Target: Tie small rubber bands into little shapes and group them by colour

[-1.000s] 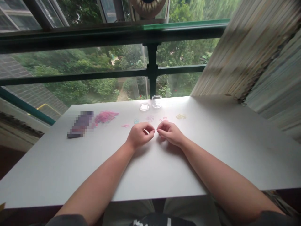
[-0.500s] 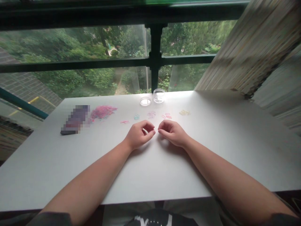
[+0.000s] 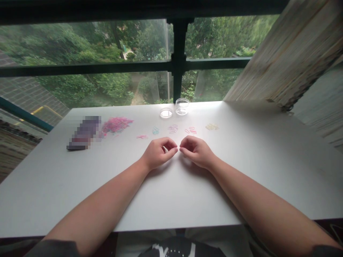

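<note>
My left hand [image 3: 158, 152] and my right hand [image 3: 195, 151] rest on the white table [image 3: 80, 178], fingertips almost touching in the middle. Both are closed in a pinch on something too small to make out between them. Just beyond my hands lie small groups of tiny elastic bands: pink ones [image 3: 142, 136], blue ones [image 3: 155, 130], lilac ones [image 3: 173, 128], red-pink ones [image 3: 190, 130] and yellow ones [image 3: 211, 126]. A larger heap of pink bands [image 3: 116, 124] lies farther left.
A small clear jar [image 3: 182, 106] and its lid [image 3: 166, 113] stand at the table's far edge. A dark flat object [image 3: 83, 132] lies at the left. A window with a dark frame [image 3: 179, 64] is behind; a striped curtain [image 3: 289, 60] hangs at the right.
The view has tilted down slightly, so the table's things sit higher in the picture. My hands keep the same pinching pose close together.
</note>
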Tool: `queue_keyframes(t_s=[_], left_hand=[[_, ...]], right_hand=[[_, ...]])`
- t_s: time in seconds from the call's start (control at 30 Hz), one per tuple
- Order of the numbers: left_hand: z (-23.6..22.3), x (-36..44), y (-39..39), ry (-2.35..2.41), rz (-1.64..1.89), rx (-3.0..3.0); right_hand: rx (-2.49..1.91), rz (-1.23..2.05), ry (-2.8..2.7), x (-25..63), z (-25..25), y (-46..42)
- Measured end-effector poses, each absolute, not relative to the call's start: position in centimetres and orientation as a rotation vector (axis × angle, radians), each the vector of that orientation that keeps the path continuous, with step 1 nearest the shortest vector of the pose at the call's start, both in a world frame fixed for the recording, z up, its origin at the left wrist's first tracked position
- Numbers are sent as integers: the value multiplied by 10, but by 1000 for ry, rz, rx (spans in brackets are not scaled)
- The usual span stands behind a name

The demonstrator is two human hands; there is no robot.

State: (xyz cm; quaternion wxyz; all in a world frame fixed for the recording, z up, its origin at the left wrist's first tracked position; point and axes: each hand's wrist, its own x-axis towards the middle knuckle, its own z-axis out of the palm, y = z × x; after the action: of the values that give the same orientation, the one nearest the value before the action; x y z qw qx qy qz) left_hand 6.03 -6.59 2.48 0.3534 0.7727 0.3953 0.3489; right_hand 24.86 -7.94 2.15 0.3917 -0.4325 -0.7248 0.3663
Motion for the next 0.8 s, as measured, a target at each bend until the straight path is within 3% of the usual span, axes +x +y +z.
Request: queue_keyframes(t_s=[0.8], left_hand=[[24, 59, -66, 1013, 884, 1990]], right_hand=[[-1105, 914, -1828, 248, 22, -79]])
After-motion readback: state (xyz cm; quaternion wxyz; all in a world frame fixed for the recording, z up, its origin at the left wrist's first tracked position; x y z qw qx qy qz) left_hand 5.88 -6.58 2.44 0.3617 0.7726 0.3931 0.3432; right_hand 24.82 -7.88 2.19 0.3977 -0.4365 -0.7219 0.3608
